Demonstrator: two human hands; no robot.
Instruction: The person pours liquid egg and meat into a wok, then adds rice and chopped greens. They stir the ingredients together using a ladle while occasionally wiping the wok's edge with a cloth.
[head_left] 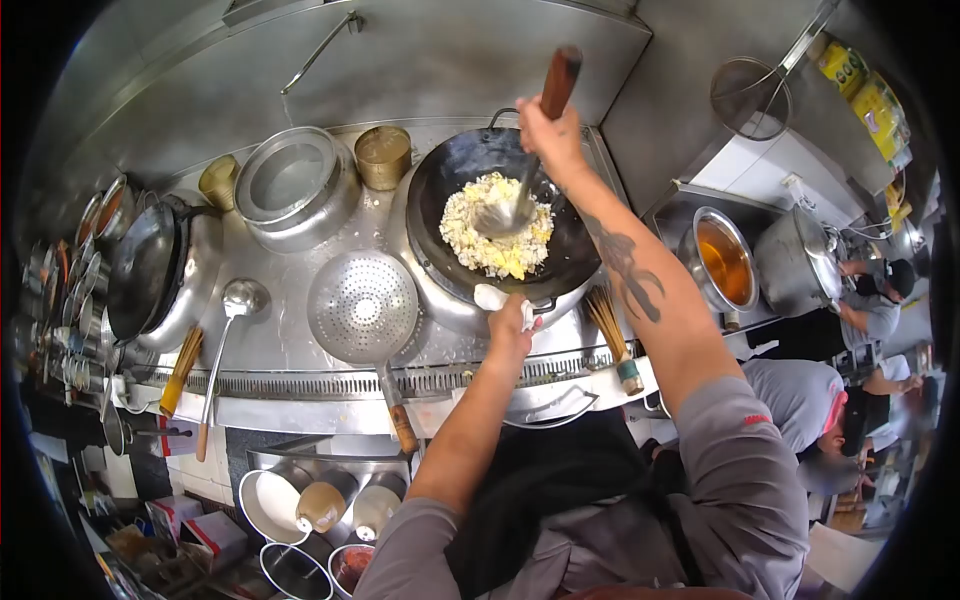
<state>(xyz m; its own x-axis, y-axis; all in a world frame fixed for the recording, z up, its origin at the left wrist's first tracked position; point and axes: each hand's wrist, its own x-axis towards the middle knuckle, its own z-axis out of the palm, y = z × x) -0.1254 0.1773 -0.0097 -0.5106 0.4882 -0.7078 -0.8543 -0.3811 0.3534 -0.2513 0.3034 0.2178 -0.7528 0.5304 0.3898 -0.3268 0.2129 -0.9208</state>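
Perforated strainer [363,305] lies on the steel surface [275,335], left of the wok [452,160]. Left hand [511,328] next: grip closed on a white cloth [491,297] at the wok's near rim. Crumbly white-and-yellow food [482,250] sits mid-wok, ladle [505,214] down in it. Right hand [553,138]: grip wrapped round the ladle's wooden handle [562,78]. Bamboo brush [606,322] farther right. From where I stand, step looks like stirring or breaking up the food; I'd say the next stroke calls for a firm cloth hold and a low ladle.

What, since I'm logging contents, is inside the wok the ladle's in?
Inside the wok: white and yellow food and part of the ladle. The bottom beneath the food is covered.
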